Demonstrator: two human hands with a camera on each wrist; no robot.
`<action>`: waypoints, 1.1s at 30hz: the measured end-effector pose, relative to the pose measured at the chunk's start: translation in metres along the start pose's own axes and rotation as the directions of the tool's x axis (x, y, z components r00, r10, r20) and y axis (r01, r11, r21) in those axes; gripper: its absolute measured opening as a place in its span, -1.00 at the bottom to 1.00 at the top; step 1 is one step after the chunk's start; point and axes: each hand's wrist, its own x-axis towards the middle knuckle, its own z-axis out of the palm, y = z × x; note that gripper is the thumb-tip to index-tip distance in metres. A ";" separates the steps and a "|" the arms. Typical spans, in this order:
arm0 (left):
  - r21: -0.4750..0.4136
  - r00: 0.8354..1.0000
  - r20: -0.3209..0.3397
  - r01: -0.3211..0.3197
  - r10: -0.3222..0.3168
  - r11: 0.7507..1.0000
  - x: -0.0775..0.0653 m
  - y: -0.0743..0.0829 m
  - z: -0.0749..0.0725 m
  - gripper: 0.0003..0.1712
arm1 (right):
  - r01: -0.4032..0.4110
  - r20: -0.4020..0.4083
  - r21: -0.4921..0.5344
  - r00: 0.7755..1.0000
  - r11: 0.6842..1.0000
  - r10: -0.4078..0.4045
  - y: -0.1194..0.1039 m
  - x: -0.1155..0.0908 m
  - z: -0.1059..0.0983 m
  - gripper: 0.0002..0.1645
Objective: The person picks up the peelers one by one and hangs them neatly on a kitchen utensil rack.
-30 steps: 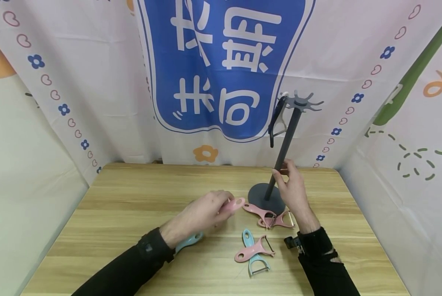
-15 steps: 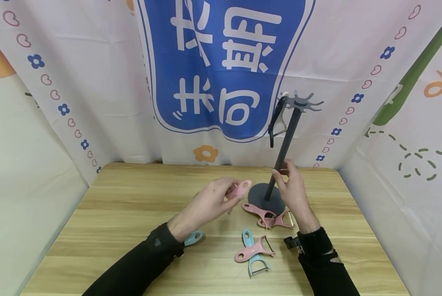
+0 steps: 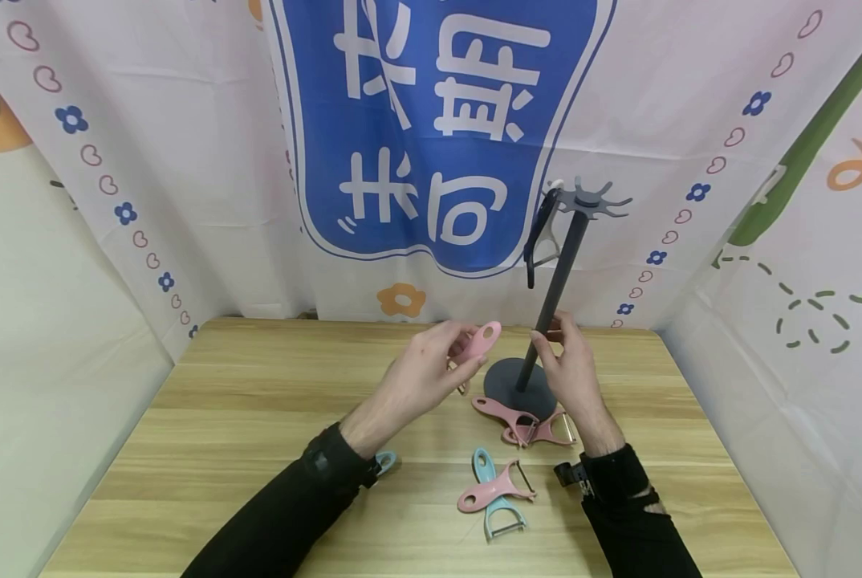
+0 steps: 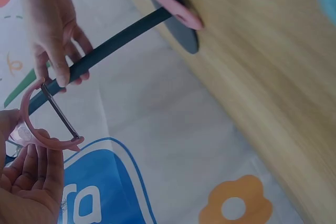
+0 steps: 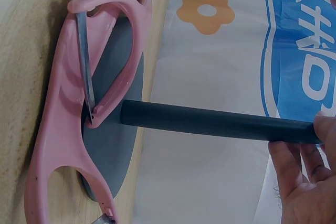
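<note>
Wooden table (image 3: 258,385); two overlapping pink peelers (image 3: 500,412) crowding dark gray stand (image 3: 559,277).

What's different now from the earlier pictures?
The left hand moved away from the person and to the right, closer to the stand, carrying the pink peeler it already held. Nothing was newly grabbed or let go. The right hand stayed gripping the stand, and the hanging black peeler and the crossed peelers stayed put.
</note>
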 end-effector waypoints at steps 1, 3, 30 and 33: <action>-0.007 1.000 -0.011 -0.005 0.005 1.000 0.002 0.001 -0.001 -0.47 | -0.002 0.000 -0.002 1.000 1.000 0.002 0.000 0.000 0.000 -0.50; -0.028 0.999 -0.031 -0.015 0.015 1.000 0.005 0.004 -0.002 -0.47 | -0.003 0.002 -0.005 1.000 1.000 0.003 0.001 0.000 0.000 -0.50; -0.176 0.990 -0.136 -0.059 0.035 0.983 0.045 0.033 -0.021 -0.47 | 0.024 -0.001 0.013 1.000 1.000 -0.024 0.001 0.000 0.000 -0.51; -0.175 0.988 -0.149 -0.065 0.039 0.982 0.049 0.036 -0.024 -0.46 | 0.037 -0.007 0.007 0.999 0.999 -0.037 0.003 0.000 0.000 -0.51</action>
